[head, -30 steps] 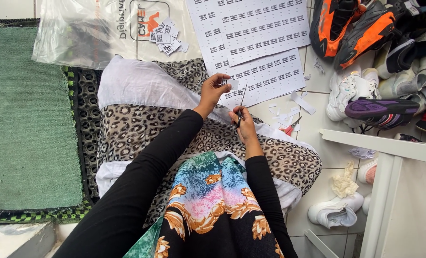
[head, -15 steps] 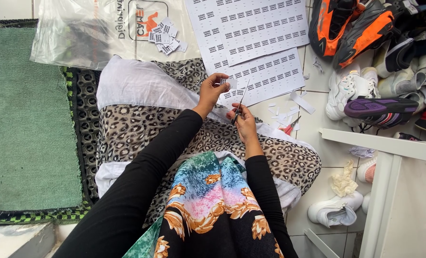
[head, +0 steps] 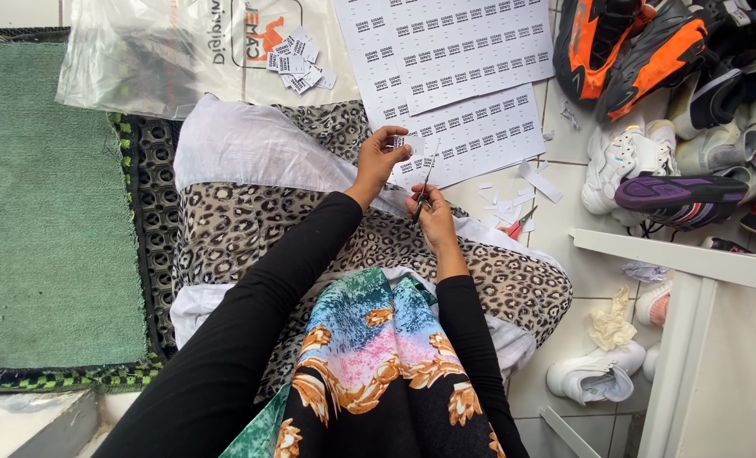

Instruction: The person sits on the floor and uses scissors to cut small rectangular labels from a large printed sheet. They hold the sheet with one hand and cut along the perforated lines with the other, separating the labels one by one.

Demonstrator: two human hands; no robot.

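My left hand pinches the edge of a white sheet of printed labels that lies over my lap. My right hand grips small scissors, their blades pointing up into the sheet just right of my left fingers. Both arms are in black sleeves. More label sheets lie on the floor beyond. A small pile of cut labels rests on a clear plastic bag at the upper left.
Leopard-print cloth covers my legs. A green mat lies to the left. Several shoes are heaped at the upper right, white shoes at lower right. Paper scraps and a white frame sit on the tiled floor.
The scissors have shifted slightly and my hands have moved a little closer together on the sheet. Otherwise the scene is the same.
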